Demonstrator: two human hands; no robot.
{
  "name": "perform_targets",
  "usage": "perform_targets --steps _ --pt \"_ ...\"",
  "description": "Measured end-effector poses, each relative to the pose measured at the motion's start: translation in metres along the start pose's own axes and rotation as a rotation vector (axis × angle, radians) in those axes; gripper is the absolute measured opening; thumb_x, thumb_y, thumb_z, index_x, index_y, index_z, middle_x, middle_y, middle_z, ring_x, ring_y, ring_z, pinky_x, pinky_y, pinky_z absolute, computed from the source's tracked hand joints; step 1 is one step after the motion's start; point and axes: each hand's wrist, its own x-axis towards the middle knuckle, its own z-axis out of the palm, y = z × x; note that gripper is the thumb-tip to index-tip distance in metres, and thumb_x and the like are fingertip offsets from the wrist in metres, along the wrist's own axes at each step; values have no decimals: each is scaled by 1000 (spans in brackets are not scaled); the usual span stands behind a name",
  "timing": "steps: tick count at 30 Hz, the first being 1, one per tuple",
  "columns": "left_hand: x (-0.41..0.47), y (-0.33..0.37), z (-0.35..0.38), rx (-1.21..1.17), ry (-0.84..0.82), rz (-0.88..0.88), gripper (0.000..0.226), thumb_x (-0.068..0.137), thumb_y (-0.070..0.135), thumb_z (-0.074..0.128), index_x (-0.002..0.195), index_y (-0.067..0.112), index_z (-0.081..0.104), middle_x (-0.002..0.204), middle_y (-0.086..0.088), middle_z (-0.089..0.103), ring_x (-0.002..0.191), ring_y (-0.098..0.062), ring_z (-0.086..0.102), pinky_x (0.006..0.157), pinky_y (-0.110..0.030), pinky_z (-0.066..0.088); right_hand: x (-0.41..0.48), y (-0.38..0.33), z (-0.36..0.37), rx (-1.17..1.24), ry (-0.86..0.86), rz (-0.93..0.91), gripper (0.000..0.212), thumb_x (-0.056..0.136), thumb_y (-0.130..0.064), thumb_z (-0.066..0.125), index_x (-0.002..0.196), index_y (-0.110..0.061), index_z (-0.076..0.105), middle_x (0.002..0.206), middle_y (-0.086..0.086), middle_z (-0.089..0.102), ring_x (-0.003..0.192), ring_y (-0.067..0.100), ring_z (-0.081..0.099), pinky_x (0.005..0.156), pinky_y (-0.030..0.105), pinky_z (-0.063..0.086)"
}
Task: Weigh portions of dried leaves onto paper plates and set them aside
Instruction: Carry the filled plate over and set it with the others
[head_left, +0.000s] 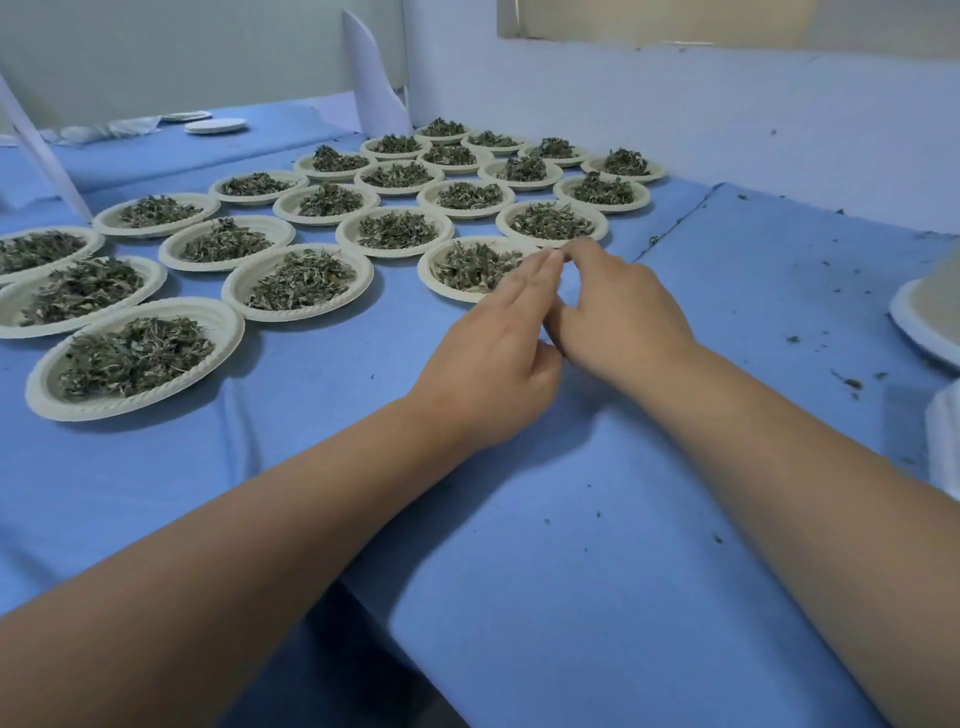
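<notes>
Head view. A blue cloth (519, 519) covers the table. On its left and far part stand many paper plates (228, 332), set close together in rows, each bearing a heap of dried leaves (135, 356). The nearest plate of the right-hand row (434, 283) lies just in front of both hands, its own leaf portion (472, 265) heaped at its centre.

The left hand (493, 358) reaches forward, palm turned inward. Its fingers (535, 273) are straight and held together, lying over the near right rim of that plate with the thumb tucked below. Whether they press on the rim cannot be told.

The right hand (621, 312) lies palm down beside the left, its fingers loosely bent. Its forefinger tip (569, 252) meets the left fingertips just beside the rim. Nothing is seen held in either hand.

Leaf crumbs (852, 383) lie scattered on the cloth to the right. A white round object (919, 327) is cut off by the right edge. Empty plates (215, 126) lie at the far left, well apart from the filled rows.
</notes>
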Motion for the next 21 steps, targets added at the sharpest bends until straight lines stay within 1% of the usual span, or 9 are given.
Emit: perform_targets --steps 4,6,8,10,12,14,16,18,21 --pt "10 40 11 11 -12 115 80 86 0 52 161 5 24 168 -9 24 155 -18 21 118 -17 17 -31 19 -45 -11 37 17 33 91 -38 52 119 -21 50 90 3 58 84 28 51 64 36 37" --pt "17 63 17 17 -1 182 79 84 0 52 160 5 28 167 -9 27 154 -19 24 118 -22 23 -49 35 -68 -3 57 60 36 92 -42 53 123 -24 49 85 -3 56 82 25 53 60 35 36" --pt "25 87 25 11 10 245 77 85 0 53 159 5 31 166 -10 30 153 -19 26 116 -17 19 -71 55 -90 -3 102 99 40 95 -47 51 129 -28 48 89 -6 56 86 24 55 63 34 34" --pt "34 110 36 11 -4 295 74 88 2 53 159 7 32 167 -8 29 153 -17 25 112 -11 14 -97 79 -111 -58 167 87 40 97 -44 52 133 -27 49 99 -4 60 94 26 59 70 32 34" --pt "44 134 49 10 -32 342 73 90 5 52 160 9 30 168 -5 25 152 -15 24 110 -13 19 -124 105 -130 -147 226 60 38 98 -38 55 133 -23 53 113 -1 65 102 28 61 76 33 36" --pt "54 157 63 3 -69 375 74 91 6 51 161 12 28 169 -3 22 153 -15 23 113 -23 26 -149 132 -146 -211 271 93 36 98 -35 57 131 -21 58 123 4 67 107 32 61 82 37 40" --pt "64 179 75 -5 -97 395 75 91 7 50 162 15 26 170 0 20 154 -14 20 115 -28 29 -172 161 -161 -257 317 165 34 97 -34 57 129 -20 60 109 8 70 99 36 63 75 35 38" --pt "75 197 88 7 -100 422 74 91 7 50 161 15 26 170 0 19 155 -13 18 115 -25 26 -189 189 -176 -280 334 244 33 97 -33 57 127 -19 61 88 10 66 84 37 62 68 33 34" --pt "98 220 104 35 -106 476 66 98 8 44 161 12 26 171 -2 17 157 -16 14 119 -27 22 -201 226 -200 -312 374 351 34 98 -32 55 126 -13 61 81 13 63 66 32 53 65 33 35"
